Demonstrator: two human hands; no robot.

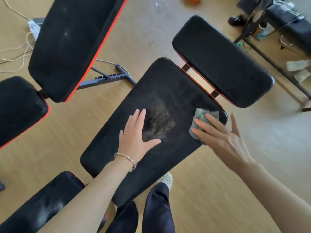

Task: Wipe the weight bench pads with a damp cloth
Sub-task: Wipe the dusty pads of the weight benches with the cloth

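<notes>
A long black bench pad (161,91) lies below me, with a greyish dusty patch (159,123) near its middle. My left hand (134,133) lies flat on the pad with straight fingers, just left of the patch. My right hand (218,132) presses a crumpled grey-green cloth (201,115) onto the pad's right edge with straight, spread fingers. A second black pad (222,63) of the same bench sits beyond it to the right, across a gap.
Another bench with red-edged black pads (72,42) stands at the left, a dusty pad (48,204) at bottom left. Cables (18,54) lie on the wooden floor far left. A black frame and another person's shoe (235,19) are top right. My legs (151,211) stand below the pad.
</notes>
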